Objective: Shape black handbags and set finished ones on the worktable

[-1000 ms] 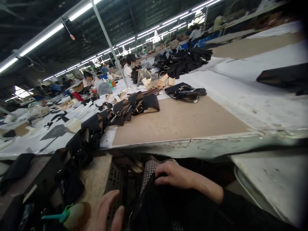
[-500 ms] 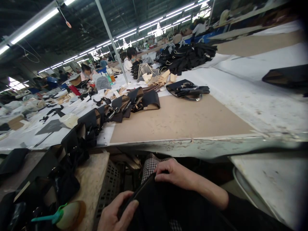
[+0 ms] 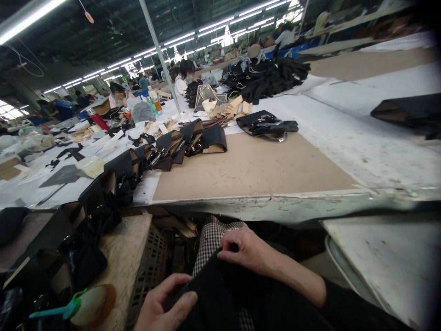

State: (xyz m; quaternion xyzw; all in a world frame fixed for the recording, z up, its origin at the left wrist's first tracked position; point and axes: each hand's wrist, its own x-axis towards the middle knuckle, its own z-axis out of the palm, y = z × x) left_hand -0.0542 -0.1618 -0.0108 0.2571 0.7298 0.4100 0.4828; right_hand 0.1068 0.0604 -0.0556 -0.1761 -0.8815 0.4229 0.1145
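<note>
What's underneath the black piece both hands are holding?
Checked cloth shows past the far edge of the black piece and in a small patch lower down. Whatever else lies beneath is covered.

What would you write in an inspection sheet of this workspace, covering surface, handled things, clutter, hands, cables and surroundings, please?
Surface: white-covered table with a brown sheet; its front edge is marked.
Handled things: black piece over the person's checked cloth.
Clutter: row of black bags at left, tan scraps behind; bottle with green nozzle beside the bags nearest the person.
Hands: left hand and right hand both grip the black piece's edge, apart from each other.
Cables: thin wire hanging upper left; none seen at the hands.
Surroundings: co-workers at tables beyond, tube lights lit overhead.
</note>
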